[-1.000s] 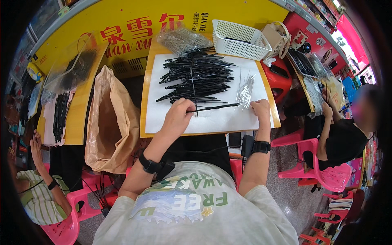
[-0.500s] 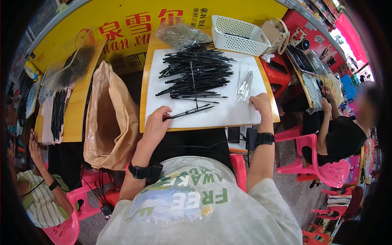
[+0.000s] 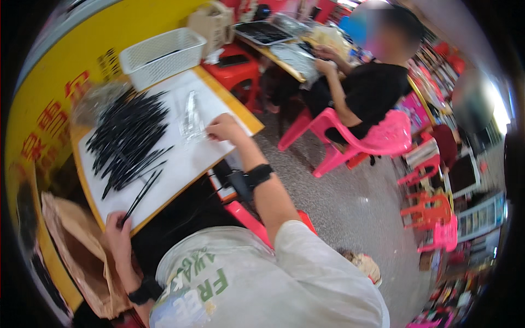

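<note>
Sticks [image 3: 143, 192]: thin and black, slanting up to the right over the near part of the table [image 3: 249, 121], lower left of the frame (too blurred to count).
Left hand [image 3: 116, 227]: pinched closed on the lower end of those sticks, beside the table's near edge.
Right hand [image 3: 223, 129]: fingers curled, near the centre of the frame, just beside the pale bunch [image 3: 191, 117]; whether anything sits in its grip, I cannot tell.
Bunch: shiny, see-through strips lying loosely together on the white sheet [image 3: 180, 158], upper middle of the frame.
Pile [image 3: 128, 136]: many more black sticks, heaped left of centre, most slanting up to the right.
Basket [image 3: 162, 63]: white and full of holes, at the table's far edge, upper left.
Plastic bag [image 3: 93, 106]: crumpled, clear, left of the basket and against the pile.
Paper bag [image 3: 90, 257]: brown, lower left of the frame.
Co-worker [image 3: 372, 93]: black top, upper right, seated on a pink chair [image 3: 380, 134], both hands at another table [image 3: 292, 71].
</note>
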The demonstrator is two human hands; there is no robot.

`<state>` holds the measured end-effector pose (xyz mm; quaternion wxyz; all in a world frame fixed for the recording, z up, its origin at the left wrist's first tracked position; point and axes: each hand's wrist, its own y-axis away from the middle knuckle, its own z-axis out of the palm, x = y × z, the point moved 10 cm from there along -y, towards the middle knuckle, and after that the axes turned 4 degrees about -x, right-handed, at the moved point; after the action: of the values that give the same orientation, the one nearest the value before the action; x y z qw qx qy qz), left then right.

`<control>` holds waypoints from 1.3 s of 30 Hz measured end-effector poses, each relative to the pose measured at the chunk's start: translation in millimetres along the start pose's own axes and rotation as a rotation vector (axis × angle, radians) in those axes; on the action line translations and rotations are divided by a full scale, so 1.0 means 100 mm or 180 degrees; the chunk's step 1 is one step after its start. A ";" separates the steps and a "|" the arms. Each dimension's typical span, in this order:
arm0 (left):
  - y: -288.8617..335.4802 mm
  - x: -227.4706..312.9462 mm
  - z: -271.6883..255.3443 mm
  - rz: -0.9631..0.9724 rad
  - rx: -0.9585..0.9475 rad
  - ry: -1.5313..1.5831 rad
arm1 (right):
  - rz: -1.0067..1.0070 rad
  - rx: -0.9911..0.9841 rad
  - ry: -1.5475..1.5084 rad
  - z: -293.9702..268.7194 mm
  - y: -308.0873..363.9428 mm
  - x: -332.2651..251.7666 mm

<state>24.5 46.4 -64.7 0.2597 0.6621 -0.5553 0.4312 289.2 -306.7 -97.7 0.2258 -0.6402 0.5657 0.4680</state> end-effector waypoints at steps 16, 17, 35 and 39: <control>0.03 0.21 -0.05 0.0330 0.0212 -0.0520 | 0.0094 0.0110 -0.1220 0.02 0.27 -0.09; 0.04 0.19 -0.06 0.0383 0.0257 -0.0539 | 0.0091 -0.0010 -0.1491 0.09 0.30 -0.08; 0.15 0.14 -0.20 -0.0072 0.0285 -0.0538 | -0.0762 -0.0729 -0.1668 1.45 0.93 -0.93; 0.29 -0.32 -0.04 -0.1243 -0.0241 0.1189 | -0.0825 -0.1021 -0.1644 1.75 1.23 -1.18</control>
<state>-5.4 58.8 -93.7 0.4604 0.6554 -0.3753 0.4665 123.6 -134.2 -47.6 0.3158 -0.5945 0.3227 0.6654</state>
